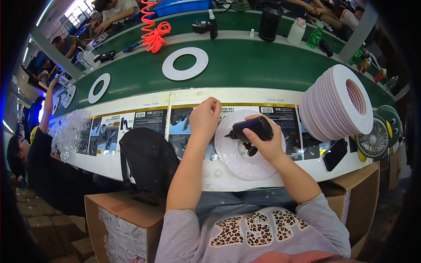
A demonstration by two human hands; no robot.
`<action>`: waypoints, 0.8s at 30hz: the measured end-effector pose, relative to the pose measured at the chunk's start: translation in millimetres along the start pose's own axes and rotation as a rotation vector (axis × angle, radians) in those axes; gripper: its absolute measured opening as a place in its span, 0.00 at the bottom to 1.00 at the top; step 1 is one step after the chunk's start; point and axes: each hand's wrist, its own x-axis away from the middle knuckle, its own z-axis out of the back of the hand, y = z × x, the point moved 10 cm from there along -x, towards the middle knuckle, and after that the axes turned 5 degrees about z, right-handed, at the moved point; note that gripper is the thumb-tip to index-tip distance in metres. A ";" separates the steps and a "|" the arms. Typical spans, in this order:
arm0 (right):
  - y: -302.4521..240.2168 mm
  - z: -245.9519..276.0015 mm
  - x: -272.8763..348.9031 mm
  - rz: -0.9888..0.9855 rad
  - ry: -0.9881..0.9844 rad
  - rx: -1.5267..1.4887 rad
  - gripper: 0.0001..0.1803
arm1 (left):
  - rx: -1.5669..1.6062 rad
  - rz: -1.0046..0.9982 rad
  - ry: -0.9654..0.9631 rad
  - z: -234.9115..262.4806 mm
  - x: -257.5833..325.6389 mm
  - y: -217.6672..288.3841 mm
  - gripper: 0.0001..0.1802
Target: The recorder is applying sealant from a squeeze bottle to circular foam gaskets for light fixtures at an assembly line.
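At twelve o'clock on the ring (229,158), our right hand (272,141) grasps a probably squeezable bottle (260,127), best held mid-body; left hand's (205,118) grip unclear.

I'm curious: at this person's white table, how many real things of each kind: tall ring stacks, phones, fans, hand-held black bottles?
Ring stack: 1
Phone: 1
Fan: 1
Black bottle in right hand: 1
Total: 4
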 end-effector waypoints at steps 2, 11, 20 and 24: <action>3.1 0.6 0.0 0.000 0.010 0.004 0.17 | 0.007 0.002 -0.001 0.0 0.2 0.4 0.10; 1.3 -1.9 -1.0 0.030 0.000 0.013 0.17 | 0.009 -0.023 0.003 -1.4 0.3 -0.2 0.09; 3.6 0.5 -1.3 0.036 0.017 0.001 0.17 | -0.002 -0.022 -0.003 -2.2 0.3 0.4 0.09; 4.2 0.9 -1.6 0.034 0.017 0.004 0.17 | -0.003 -0.027 0.002 -1.7 0.4 1.0 0.10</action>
